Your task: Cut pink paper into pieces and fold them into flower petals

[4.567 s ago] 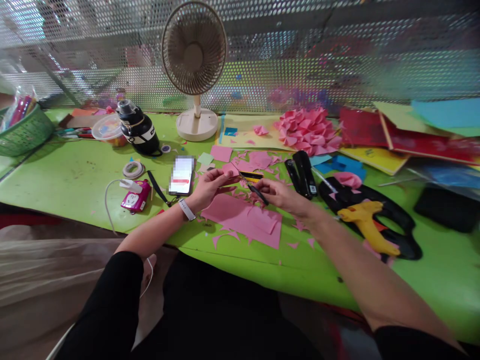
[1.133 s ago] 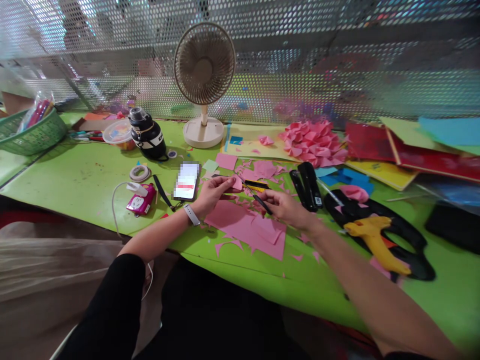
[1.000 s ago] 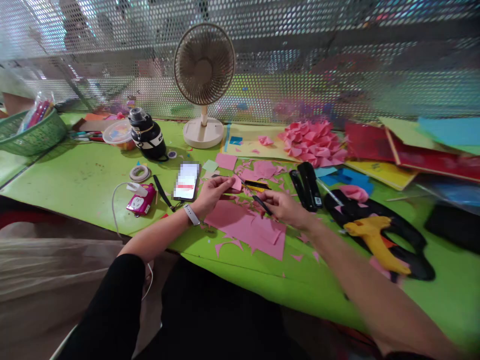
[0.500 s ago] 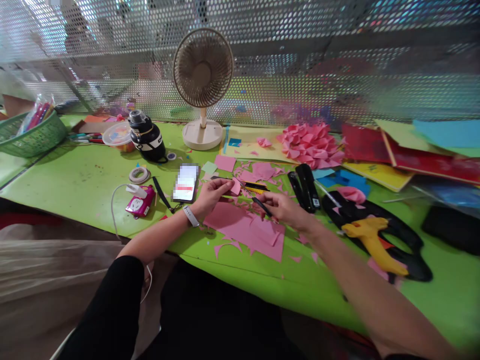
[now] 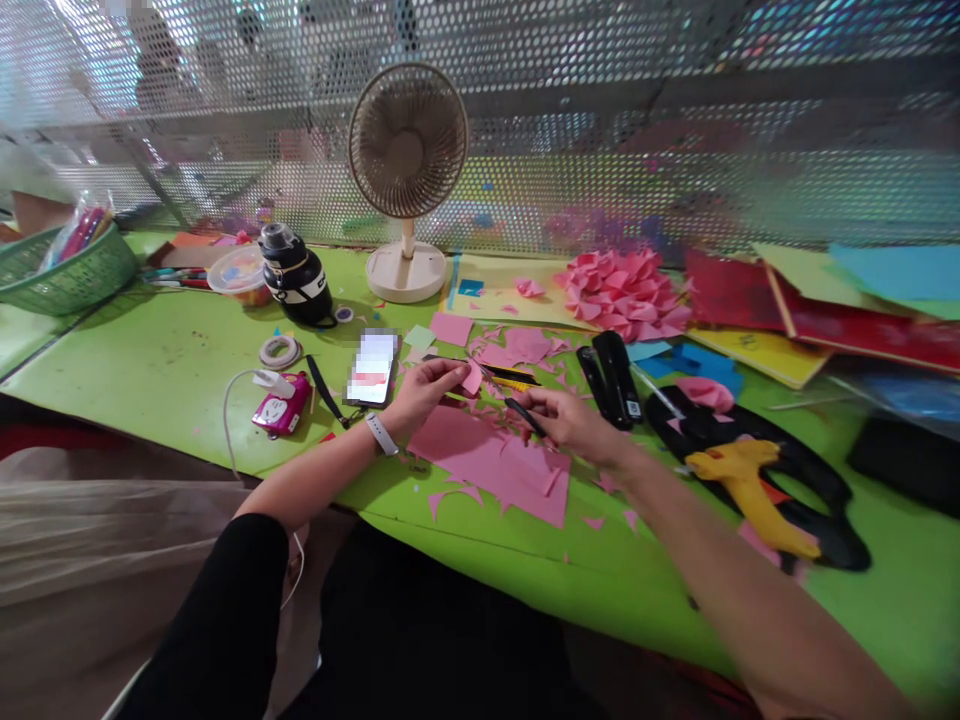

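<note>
Paper sheets [image 5: 480, 455] in pink lie on the green table [image 5: 150, 365] (scraps all around), under both hands. Right hand [image 5: 574, 425] has its fingers closed on black scissors [image 5: 517, 405]. Left hand [image 5: 424, 390] pinches a small pink piece [image 5: 472, 377] just above the sheets.

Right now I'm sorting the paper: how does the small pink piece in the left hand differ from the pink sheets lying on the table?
The small pink piece is far smaller than the pink sheets. It is pinched in the left hand and lifted off the green table; the sheets lie flat, untouched. The right hand holds scissors beside the piece, above the sheets. Both are the same pink paper.
</note>
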